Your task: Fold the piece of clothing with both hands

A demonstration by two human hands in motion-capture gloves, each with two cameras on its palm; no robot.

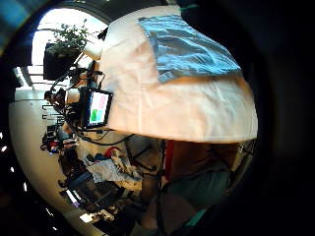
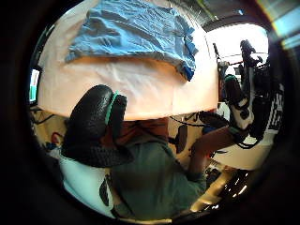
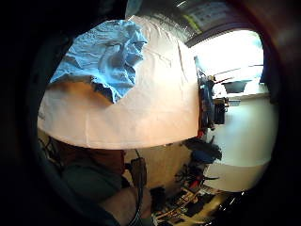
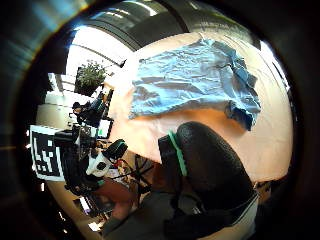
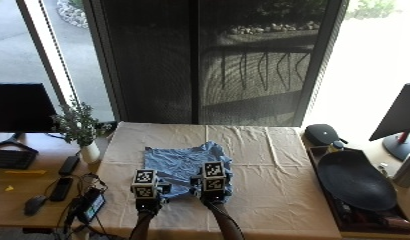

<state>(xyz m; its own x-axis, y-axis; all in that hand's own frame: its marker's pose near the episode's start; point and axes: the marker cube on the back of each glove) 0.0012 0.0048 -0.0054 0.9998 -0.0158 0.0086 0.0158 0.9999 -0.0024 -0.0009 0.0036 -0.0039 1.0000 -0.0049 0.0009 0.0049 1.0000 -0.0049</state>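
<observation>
On the white tablecloth lies a blue garment (crumpled); hands' grip cannot be told.

A cream cloth covers the table. On the left desk stands a potted plant, beside a dark monitor and a keyboard; a mouse lies near the front edge. To the right, a big dark bowl sits on a tray, with a black pouch just behind. A tall dark window fills the back.
</observation>
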